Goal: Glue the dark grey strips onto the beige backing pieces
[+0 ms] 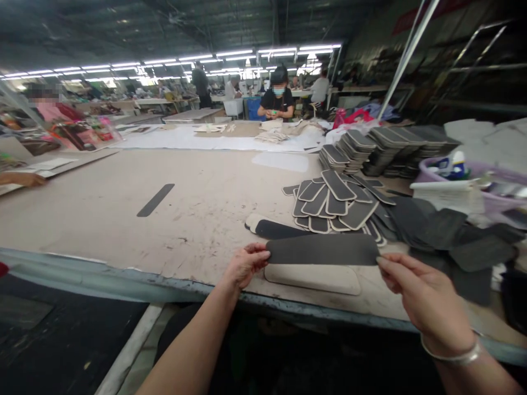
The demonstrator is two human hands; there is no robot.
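Note:
A long dark grey strip point(323, 249) with rounded corners is stretched between my two hands, above the table's front edge. My left hand point(247, 265) pinches its left end, and my right hand point(426, 299) pinches the right end. Under the strip lies a beige rounded piece point(313, 278), partly covered from view. Just behind, a black piece point(278, 229) rests on pale ones. A loose heap of dark pieces with light borders point(327, 200) spreads beyond it. One dark strip point(155, 200) lies alone on the left part of the table.
Stacks of dark pieces point(387, 148) stand at the back right. Beside them is a purple basket point(498, 200) with bottles and cloth. Plain dark pieces point(453, 236) pile at the right. A masked person point(278, 101) sits across the table point(82, 219); another person's hand reaches in far left.

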